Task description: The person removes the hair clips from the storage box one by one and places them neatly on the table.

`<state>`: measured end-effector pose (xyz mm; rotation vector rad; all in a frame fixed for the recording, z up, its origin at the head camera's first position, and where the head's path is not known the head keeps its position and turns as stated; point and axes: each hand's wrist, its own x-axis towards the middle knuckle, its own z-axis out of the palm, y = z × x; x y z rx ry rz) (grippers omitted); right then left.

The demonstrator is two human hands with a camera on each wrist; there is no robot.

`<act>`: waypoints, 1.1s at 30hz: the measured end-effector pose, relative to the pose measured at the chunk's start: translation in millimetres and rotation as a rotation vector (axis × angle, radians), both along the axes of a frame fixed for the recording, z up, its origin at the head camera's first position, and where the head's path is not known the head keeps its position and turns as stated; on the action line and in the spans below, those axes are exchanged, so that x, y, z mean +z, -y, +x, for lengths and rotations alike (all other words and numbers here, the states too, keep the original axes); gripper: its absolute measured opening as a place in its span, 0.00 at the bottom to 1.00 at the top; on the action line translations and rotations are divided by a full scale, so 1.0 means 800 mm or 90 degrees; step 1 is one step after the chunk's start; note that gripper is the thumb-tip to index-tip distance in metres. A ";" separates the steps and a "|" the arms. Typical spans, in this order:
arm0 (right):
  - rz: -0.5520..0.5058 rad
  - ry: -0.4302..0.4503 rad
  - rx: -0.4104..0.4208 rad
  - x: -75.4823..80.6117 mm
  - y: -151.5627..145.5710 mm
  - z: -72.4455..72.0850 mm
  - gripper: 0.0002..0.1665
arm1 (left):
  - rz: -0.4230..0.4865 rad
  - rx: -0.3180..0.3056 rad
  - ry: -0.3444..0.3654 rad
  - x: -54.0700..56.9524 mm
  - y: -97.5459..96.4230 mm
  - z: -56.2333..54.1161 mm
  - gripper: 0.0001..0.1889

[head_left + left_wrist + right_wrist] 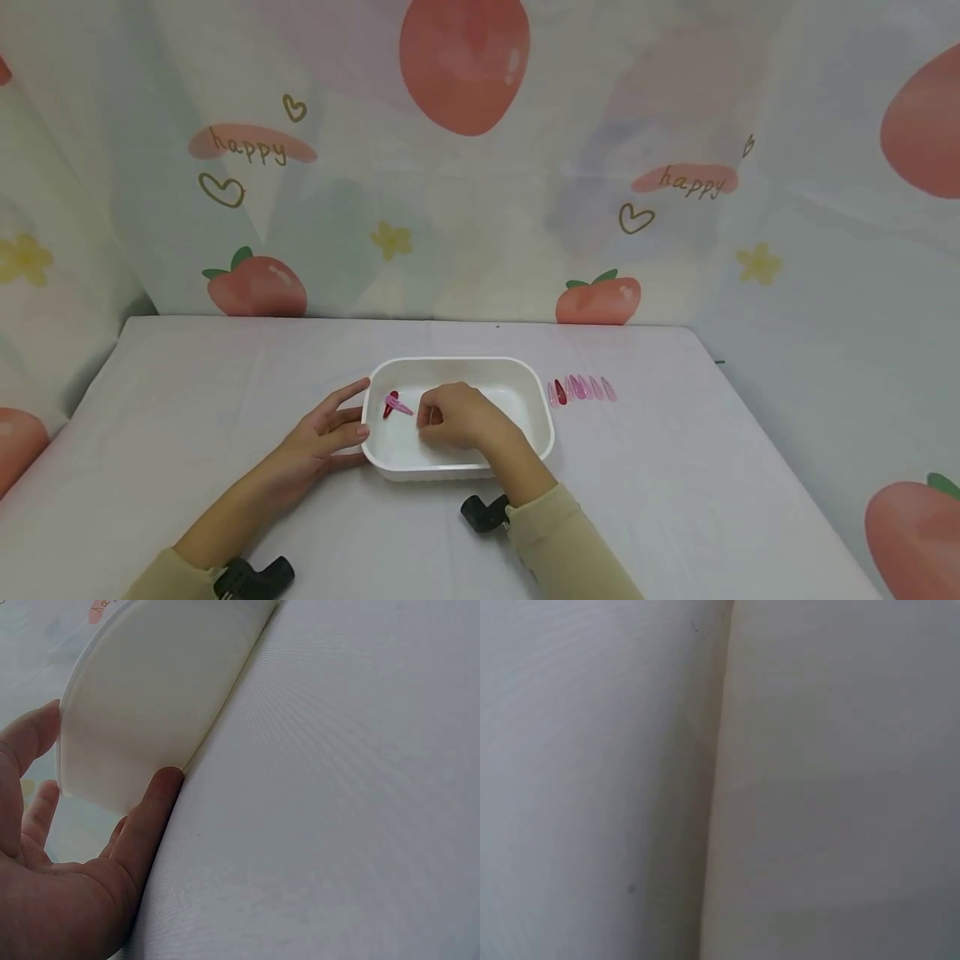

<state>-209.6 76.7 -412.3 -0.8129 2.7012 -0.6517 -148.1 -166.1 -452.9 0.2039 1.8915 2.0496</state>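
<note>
A white plastic tray (457, 475) stands on the table. My left hand (322, 437) touches its left end with fingers spread; the left wrist view shows fingertips against the tray's outer wall (150, 697). Inside the tray, at the left, a pink hair clip (401, 406) lies across a red hair clip (387, 410). My right hand (465, 417) reaches into the tray, to the right of those clips, with fingers curled downward. Its fingertips are partly hidden, so whether anything is between them does not show. The right wrist view shows only pale surfaces, not the hand.
Just right of the tray, several pink hair clips (596, 387) and one dark red hair clip (560, 392) lie side by side in a row. White cloth covers the table (675, 500). A patterned curtain (480, 225) hangs behind the table's back edge.
</note>
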 end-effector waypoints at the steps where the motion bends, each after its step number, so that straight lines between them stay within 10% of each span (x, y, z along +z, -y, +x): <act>1: -0.003 -0.009 -0.001 0.000 0.000 0.000 0.04 | -0.001 0.000 -0.001 0.000 0.000 0.000 0.36; 12: -0.145 -0.113 -0.148 0.005 -0.004 -0.004 0.08 | 0.007 0.000 0.003 -0.003 0.002 0.003 0.36; 25: -0.483 0.200 -0.177 0.023 -0.024 -0.011 0.14 | 0.013 -0.001 0.000 -0.003 0.002 0.003 0.36; 33: -0.541 0.321 -0.178 0.027 -0.029 -0.018 0.24 | -0.013 0.006 -0.002 -0.002 0.002 0.000 0.36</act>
